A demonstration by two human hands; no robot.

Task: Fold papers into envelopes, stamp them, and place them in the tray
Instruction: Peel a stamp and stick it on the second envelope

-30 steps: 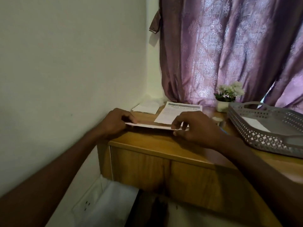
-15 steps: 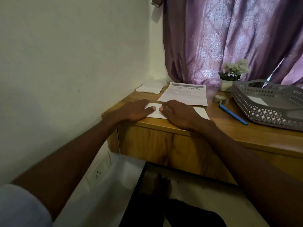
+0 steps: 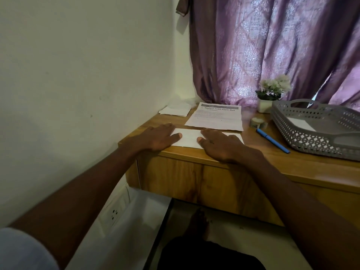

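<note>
On the wooden worktop [image 3: 253,162] in the corner of a room, seen from the head camera, a person flattens a folded white sheet of paper [image 3: 190,138] lying along the near edge. The left hand [image 3: 155,139] lies palm-down with straight fingers on the sheet's nine o'clock end; the right hand [image 3: 220,146] lies the same way over its three o'clock half. Neither clasps anything: both are spread flat, thumbs pointing towards each other across the bare middle of the sheet, apparently to pin it and sharpen the crease.

At twelve o'clock from the hands, touching or just beyond the folded sheet, lies a printed white page headed with dark type [image 3: 215,117], probably the next to be folded. At eleven o'clock, against the wall, sits a small stack of folded white papers [image 3: 175,110]. At two o'clock stand small rolls of patterned tape [image 3: 257,121], with a blue pen [image 3: 272,141] just beside them. At three o'clock the grey perforated plastic tray [image 3: 303,133] waits with something white already inside. A white pot of pale flowers [image 3: 269,94] stands before the purple curtain [image 3: 272,45].

A second ago both hands pinched the sheet's ends and held it raised off the wood. Half a second ago it was already down, the hands closer together at its middle; now they have spread apart.
</note>
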